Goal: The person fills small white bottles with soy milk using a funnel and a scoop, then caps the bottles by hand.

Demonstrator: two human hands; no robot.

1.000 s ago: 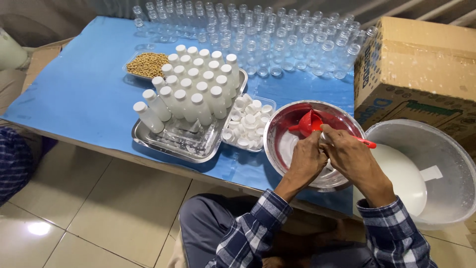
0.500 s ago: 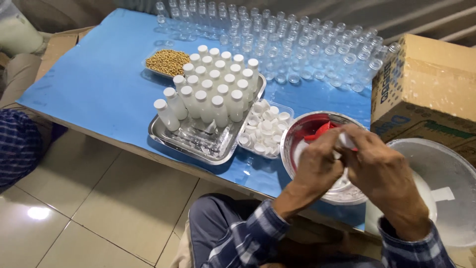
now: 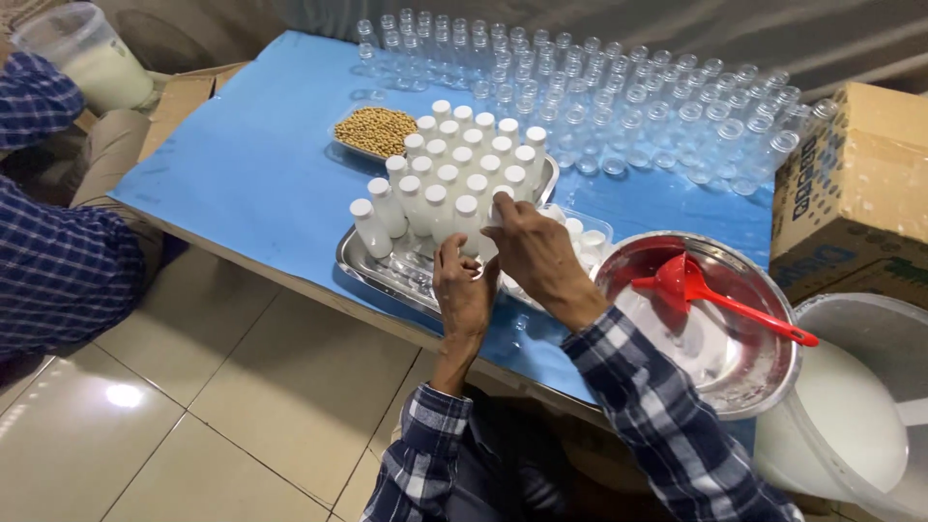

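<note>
left hand (image 3: 464,290): 6 o'clock of the tray, fingers (image 3: 452,253) curled narrow round the lower part of a small white bottle (image 3: 486,242), touching it.
right hand (image 3: 535,253): just beside the left hand, at its 2 o'clock, fingers bent down over the cap end of the same bottle; grip closed on it, cap itself hidden.
small white bottle: between both hands, at the tray's near edge, mostly covered, tilt cannot tell.
sleeves: blue and white plaid on both forearms, bottom of view.
metal tray (image 3: 387,266): on the blue table, near edge, 11 o'clock of the hands.
filled bottles (image 3: 449,169): upright, white caps, packed in rows on the tray, touching one another.
metal bowl (image 3: 773,372): 3 o'clock of the hands, white liquid inside.
red funnel (image 3: 681,280): lying in the bowl, handle pointing to 4 o'clock.
white bucket (image 3: 860,425): 4 o'clock, off the table edge, white liquid in it.
blue table (image 3: 251,164): carries everything here.
soybean dish (image 3: 375,130): 12 o'clock of the tray, just beside it.
empty clear bottles (image 3: 619,97): far side, many rows, 1 o'clock.
cardboard box (image 3: 855,203): 2 o'clock, right edge.
other person's sleeve (image 3: 58,261): 9 o'clock, blue plaid.
jug (image 3: 87,58): 10 o'clock, far left, white liquid in it.
</note>
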